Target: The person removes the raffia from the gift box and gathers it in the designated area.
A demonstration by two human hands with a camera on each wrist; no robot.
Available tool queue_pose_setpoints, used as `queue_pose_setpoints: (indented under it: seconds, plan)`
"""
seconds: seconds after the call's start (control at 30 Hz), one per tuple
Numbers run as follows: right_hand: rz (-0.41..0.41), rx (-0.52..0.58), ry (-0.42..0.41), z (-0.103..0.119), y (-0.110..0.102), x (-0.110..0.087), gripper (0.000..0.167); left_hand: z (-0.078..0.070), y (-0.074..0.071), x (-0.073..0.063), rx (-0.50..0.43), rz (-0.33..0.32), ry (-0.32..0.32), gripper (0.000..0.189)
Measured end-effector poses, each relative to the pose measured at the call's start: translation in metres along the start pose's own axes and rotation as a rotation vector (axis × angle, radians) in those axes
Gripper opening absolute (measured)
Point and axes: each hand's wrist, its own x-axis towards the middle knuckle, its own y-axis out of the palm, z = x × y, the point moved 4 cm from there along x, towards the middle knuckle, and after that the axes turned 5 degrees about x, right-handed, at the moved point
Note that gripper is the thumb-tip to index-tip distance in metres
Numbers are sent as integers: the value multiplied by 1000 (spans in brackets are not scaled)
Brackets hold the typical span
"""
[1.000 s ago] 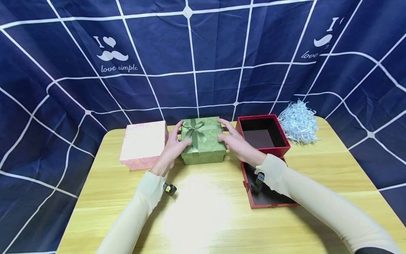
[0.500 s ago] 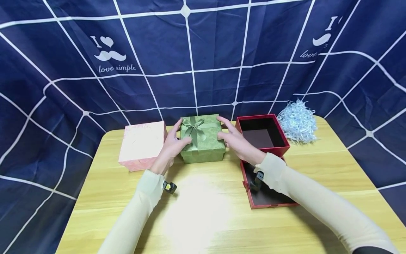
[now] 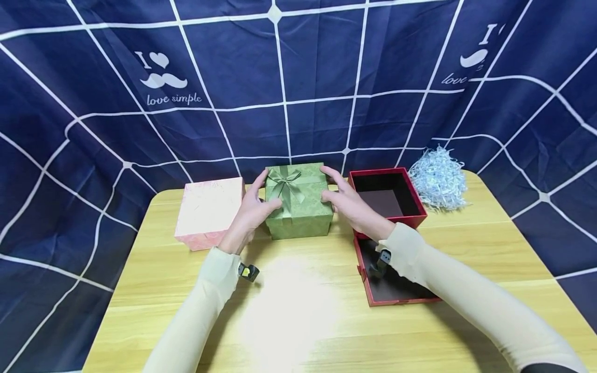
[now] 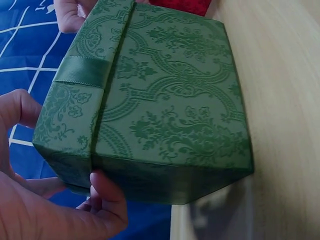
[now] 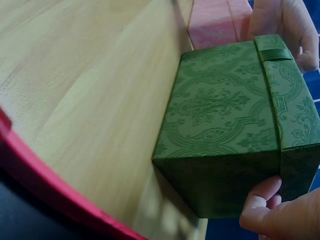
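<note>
Red lid (image 3: 401, 287), hollow side up, is laid toward the right edge of the bench (image 3: 149, 290). Green box (image 3: 300, 230) is stood mid-length by the far edge; it is gripped at lid height by left hand (image 3: 252, 210) and right hand (image 3: 350, 204). Light, stiff card assumed; bow (image 3: 286, 185) easily crushed, so side walls are best gripped. Blue shredded paper (image 3: 438, 178) is heaped toward far right corner.

The bow-topped box (image 3: 303, 202) stands between a closed box (image 3: 207, 210), left, and an open box (image 3: 381, 201), right
</note>
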Motion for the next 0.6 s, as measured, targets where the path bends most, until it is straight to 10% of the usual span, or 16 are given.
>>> queue_pose_setpoints:
  seconds: [0.6]
  plan:
    - [21,81,-50,25,1,-16,83,-15,-8,-15,-292,-77,47,70]
